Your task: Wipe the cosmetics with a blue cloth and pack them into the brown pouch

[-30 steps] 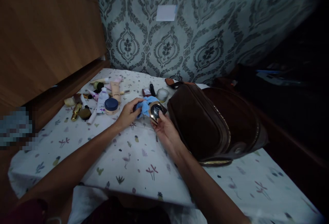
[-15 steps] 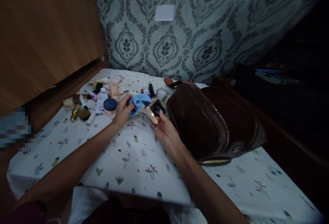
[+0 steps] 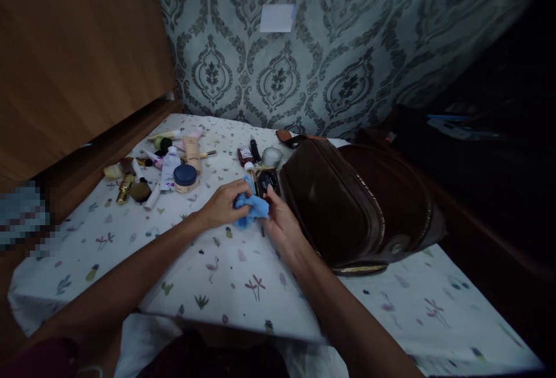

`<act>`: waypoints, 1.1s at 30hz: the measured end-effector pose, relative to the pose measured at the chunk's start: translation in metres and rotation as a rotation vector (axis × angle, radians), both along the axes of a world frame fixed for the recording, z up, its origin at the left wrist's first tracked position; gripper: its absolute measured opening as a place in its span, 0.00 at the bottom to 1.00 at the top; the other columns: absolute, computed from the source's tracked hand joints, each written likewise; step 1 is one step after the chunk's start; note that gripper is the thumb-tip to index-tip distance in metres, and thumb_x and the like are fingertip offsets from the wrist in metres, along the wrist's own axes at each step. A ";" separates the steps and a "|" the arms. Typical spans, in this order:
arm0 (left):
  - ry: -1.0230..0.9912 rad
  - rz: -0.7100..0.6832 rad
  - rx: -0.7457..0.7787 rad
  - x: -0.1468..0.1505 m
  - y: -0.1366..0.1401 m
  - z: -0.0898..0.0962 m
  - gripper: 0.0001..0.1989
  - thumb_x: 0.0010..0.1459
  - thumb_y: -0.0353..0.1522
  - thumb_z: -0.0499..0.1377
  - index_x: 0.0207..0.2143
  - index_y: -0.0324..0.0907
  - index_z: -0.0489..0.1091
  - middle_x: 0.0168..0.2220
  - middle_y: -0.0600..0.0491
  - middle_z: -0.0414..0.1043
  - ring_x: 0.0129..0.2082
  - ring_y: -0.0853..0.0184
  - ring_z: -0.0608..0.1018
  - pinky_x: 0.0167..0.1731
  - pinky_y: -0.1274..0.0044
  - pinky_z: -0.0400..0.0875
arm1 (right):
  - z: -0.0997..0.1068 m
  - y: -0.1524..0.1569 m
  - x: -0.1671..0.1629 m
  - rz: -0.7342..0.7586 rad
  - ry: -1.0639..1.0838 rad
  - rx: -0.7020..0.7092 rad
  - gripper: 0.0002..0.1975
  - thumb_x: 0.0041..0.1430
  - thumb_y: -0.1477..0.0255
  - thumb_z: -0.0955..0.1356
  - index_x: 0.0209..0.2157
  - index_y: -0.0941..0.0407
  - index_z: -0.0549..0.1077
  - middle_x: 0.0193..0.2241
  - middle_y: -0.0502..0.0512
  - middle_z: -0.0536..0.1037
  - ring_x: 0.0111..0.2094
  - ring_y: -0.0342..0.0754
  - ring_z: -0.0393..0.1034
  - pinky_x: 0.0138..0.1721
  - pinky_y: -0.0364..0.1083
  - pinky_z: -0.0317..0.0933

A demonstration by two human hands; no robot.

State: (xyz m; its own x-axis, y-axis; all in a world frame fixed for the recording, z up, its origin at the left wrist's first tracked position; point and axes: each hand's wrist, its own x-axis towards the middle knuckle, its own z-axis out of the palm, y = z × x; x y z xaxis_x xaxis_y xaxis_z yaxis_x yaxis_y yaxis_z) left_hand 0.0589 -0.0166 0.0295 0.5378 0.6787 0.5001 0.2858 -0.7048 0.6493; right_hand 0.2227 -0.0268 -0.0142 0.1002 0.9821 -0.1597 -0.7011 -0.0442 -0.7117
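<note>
My left hand [image 3: 223, 204] is closed on a crumpled blue cloth [image 3: 252, 209]. The cloth lies against the near edge of a gold-and-black compact case [image 3: 268, 181], partly covering it. My right hand [image 3: 280, 216] grips that case from the right, its thumb on the dark top. Just beyond the case stand a small dark red bottle [image 3: 245, 156], a black tube [image 3: 255, 150] and a clear-lidded jar [image 3: 271, 157]. Left of my left hand sits a cream jar with a dark blue lid [image 3: 185, 176].
A large brown leather bag [image 3: 343, 204] lies right of my hands. Brushes, tubes and a gold lipstick case [image 3: 125, 187] cluster at the left on the patterned tablecloth [image 3: 212, 291]. A wooden cabinet [image 3: 82, 59] borders the left side, and a papered wall [image 3: 278, 77] rises behind.
My left hand has brought the blue cloth down and right, from the case's far left side to its near edge. The case has turned in my right hand.
</note>
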 end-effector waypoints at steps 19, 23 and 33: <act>0.056 0.298 0.277 0.000 0.000 -0.004 0.07 0.63 0.28 0.52 0.41 0.41 0.68 0.41 0.47 0.67 0.44 0.58 0.69 0.46 0.68 0.65 | 0.016 -0.028 -0.026 0.014 -0.282 0.158 0.12 0.54 0.61 0.74 0.35 0.52 0.73 0.28 0.43 0.75 0.30 0.40 0.68 0.35 0.39 0.68; -0.277 0.352 -0.060 -0.005 0.015 -0.005 0.04 0.62 0.34 0.55 0.38 0.43 0.65 0.37 0.52 0.67 0.39 0.64 0.70 0.41 0.73 0.66 | 0.019 -0.026 -0.023 0.065 -0.129 0.138 0.11 0.55 0.62 0.74 0.36 0.51 0.72 0.31 0.45 0.78 0.31 0.42 0.73 0.34 0.41 0.70; -0.657 -0.119 -0.776 0.006 0.008 0.001 0.18 0.45 0.38 0.70 0.32 0.42 0.66 0.28 0.57 0.67 0.26 0.71 0.69 0.26 0.80 0.64 | 0.020 -0.011 -0.017 0.050 0.242 -0.080 0.10 0.66 0.63 0.65 0.38 0.52 0.75 0.34 0.48 0.83 0.35 0.44 0.77 0.39 0.45 0.73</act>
